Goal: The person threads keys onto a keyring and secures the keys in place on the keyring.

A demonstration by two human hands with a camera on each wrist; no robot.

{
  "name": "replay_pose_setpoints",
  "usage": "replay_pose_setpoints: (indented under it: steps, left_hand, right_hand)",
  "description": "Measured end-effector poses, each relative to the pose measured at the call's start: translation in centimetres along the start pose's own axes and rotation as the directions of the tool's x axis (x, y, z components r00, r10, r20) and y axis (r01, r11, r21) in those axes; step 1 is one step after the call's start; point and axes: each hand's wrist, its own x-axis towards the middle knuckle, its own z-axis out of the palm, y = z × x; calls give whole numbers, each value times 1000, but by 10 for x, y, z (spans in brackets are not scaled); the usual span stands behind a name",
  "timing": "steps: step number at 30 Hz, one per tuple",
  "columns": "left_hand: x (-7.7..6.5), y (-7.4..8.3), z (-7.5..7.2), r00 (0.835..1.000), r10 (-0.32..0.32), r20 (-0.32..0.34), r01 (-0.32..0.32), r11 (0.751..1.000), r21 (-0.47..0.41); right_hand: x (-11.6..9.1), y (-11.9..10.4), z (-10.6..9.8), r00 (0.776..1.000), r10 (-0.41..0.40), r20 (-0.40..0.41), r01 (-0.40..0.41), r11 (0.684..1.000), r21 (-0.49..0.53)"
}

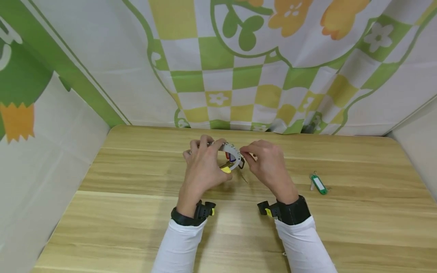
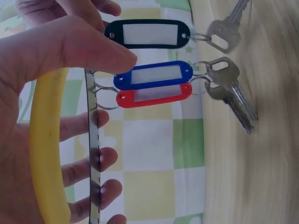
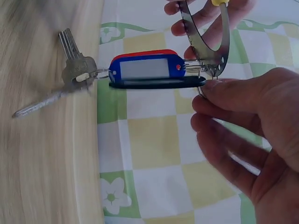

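Note:
My left hand (image 1: 203,163) grips a curved metal holder (image 1: 236,152) with a row of small holes and a yellow handle (image 2: 46,149); its fingertips lie along the metal strip (image 2: 95,135). A blue key tag (image 2: 154,74) and a red key tag (image 2: 154,100) hang from the strip by rings, with keys (image 2: 238,88) at their lower ends. My right hand (image 1: 268,163) pinches a metal ring (image 3: 201,91) between thumb and index finger at the holder's end. That ring joins a black key tag (image 2: 149,33) with its own key (image 2: 224,35).
On the wooden table (image 1: 129,212), right of my right hand, lies a green key tag (image 1: 319,184) with a key. A checked, flower-printed cloth (image 1: 218,83) hangs behind the table's back edge. A small pale object (image 1: 284,254) shows beside my right sleeve.

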Motion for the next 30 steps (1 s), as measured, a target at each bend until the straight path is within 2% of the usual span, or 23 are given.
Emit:
replay_pose_setpoints:
  steps: [5,9,12,16,21,25,27,30]
  left_hand:
    - [1,2,1,1000,-7,-7,7,1000,4]
    - [2,4,2,999,-28,-36,28,1000,6]
    - [2,6,3,998,-33,-57,33,999,6]
    - [2,6,4,998,-16,-60,17,1000,5]
    - [1,3,3,999,10,-35,-9,1000,25]
    - [0,2,2,1000,24,0,-24,999,36]
    - [0,1,1,1000,25,13,-26,999,36]
    - [1,1,0,1000,17,16,-17,1000,12]
  right_hand:
    - [-1,-3,2,993,122,2,-122,992,21]
    - [1,-7,4,970,241,-40,-238,969,74]
    - [3,-9,5,956,284,-69,-276,956,103]
    - [3,-8,5,968,248,-50,-243,966,85]
    - [0,-2,1,995,103,16,-104,993,50]
    - [-1,1,-1,999,12,41,-13,999,37]
    - [-1,1,-1,999,-4,48,2,999,38]
    - [-2,1,-2,998,41,52,-44,998,50]
